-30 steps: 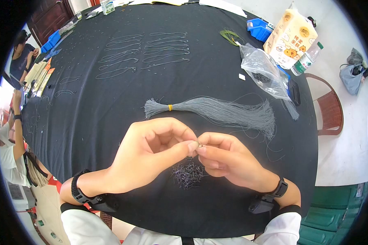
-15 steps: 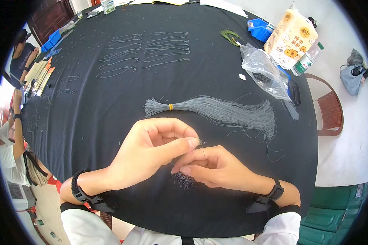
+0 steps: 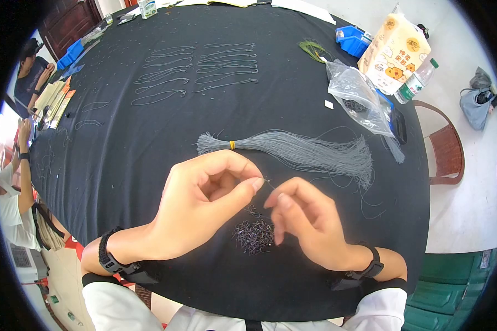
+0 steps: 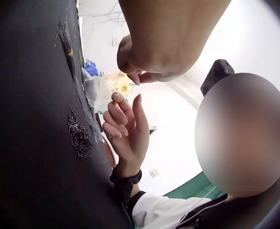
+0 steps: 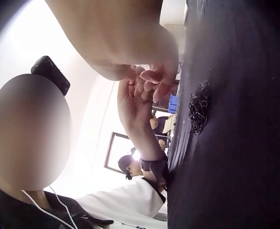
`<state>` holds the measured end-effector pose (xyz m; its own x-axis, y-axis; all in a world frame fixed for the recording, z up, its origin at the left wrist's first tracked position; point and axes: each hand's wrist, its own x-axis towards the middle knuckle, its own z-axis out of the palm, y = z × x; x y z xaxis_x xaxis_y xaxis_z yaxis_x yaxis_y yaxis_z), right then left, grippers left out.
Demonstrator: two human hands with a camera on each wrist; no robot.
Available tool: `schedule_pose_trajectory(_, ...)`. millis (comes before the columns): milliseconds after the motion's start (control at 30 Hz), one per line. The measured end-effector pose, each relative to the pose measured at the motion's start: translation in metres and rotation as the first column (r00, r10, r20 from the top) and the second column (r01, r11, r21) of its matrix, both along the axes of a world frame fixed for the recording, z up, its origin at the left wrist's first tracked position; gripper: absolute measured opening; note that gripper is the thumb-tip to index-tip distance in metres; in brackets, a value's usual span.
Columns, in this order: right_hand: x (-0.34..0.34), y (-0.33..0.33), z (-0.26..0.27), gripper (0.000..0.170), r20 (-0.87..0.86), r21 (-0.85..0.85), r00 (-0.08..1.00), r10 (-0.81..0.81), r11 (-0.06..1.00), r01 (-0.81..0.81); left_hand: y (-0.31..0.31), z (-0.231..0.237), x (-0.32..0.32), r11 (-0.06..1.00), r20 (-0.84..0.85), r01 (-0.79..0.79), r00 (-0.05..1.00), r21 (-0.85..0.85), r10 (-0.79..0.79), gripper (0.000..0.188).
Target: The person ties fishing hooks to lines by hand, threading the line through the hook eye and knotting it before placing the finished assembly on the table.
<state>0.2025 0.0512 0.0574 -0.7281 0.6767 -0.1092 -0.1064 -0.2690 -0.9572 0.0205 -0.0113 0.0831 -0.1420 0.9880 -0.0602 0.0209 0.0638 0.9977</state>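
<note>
My left hand (image 3: 204,201) pinches a small dark piece with a thin thread (image 3: 267,181) between thumb and index finger, above the table. Just to its right is my right hand (image 3: 313,223), its fingers bent and its thumb apart from the index fingertip in the left wrist view; a fine line runs up from near that fingertip (image 4: 115,97) towards the left hand. Below both hands lies a pile of short dark curly pieces (image 3: 253,237). Beyond them stretches a bundle of grey threads (image 3: 309,151), tied with a yellow band (image 3: 232,145).
Looped grey cords (image 3: 163,70) lie in two columns further back on the black cloth (image 3: 132,154). At the right are a clear plastic bag (image 3: 359,94), a blue bin (image 3: 352,39), a tissue pack (image 3: 394,55) and a bottle (image 3: 418,83). People sit at the left.
My right hand first moved down and left from the left hand's fingertips, then back up and right, uncovering the dark pile. The left hand keeps its pinch, slightly higher and further left.
</note>
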Motion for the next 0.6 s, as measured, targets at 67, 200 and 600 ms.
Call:
schedule_pose_trajectory(67,0.004,0.004,0.001,0.01,0.094,0.247,0.995,-0.018,0.969,-0.006,0.0,-0.004,-0.001,1.0,-0.114,0.003,0.994,0.026,0.0,0.008)
schedule_pose_trajectory(200,0.003,0.004,0.001,0.009,0.154,0.541,0.984,-0.092,0.841,-0.006,-0.002,-0.005,-0.002,0.984,-0.349,0.055,0.937,0.17,0.008,0.008)
schedule_pose_trajectory(600,0.002,0.001,0.007,0.007,0.213,0.576,0.97,-0.114,0.817,-0.031,0.001,-0.012,0.001,0.911,-0.5,0.1,0.857,0.4,0.125,0.01)
